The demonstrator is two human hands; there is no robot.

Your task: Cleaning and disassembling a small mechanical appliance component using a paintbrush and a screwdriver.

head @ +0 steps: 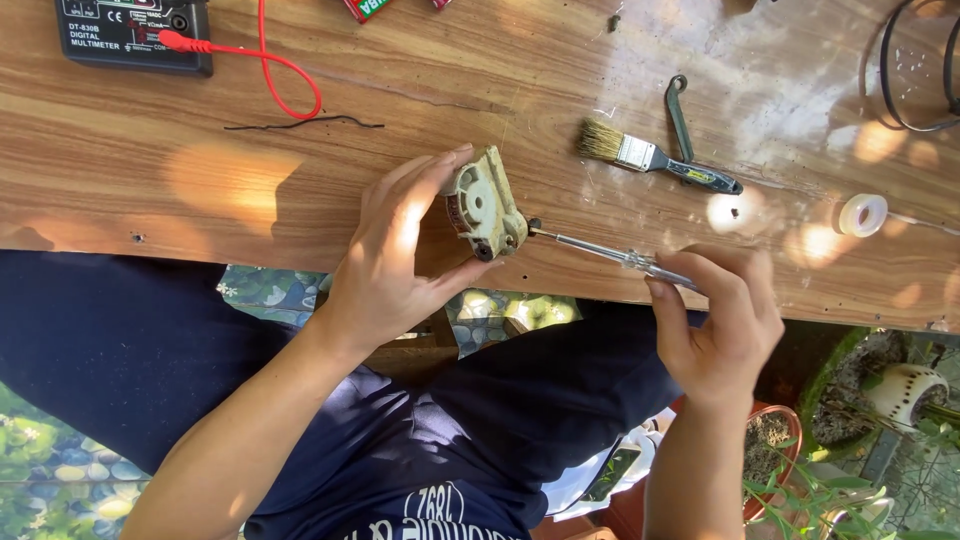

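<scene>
My left hand [395,255] grips a small beige motor housing [484,205] with a round ribbed end cap, held on edge at the near rim of the wooden table [150,170]. My right hand [722,325] holds a slim screwdriver with a clear handle [610,252]. Its tip touches the lower corner of the motor housing.
A paintbrush [650,160] with a dark handle and a small metal wrench [679,115] lie at right of the motor. A roll of white tape [863,214] sits at far right. A black multimeter [130,35] with a red lead [275,75] is at top left, with a thin black wire [300,123] below it.
</scene>
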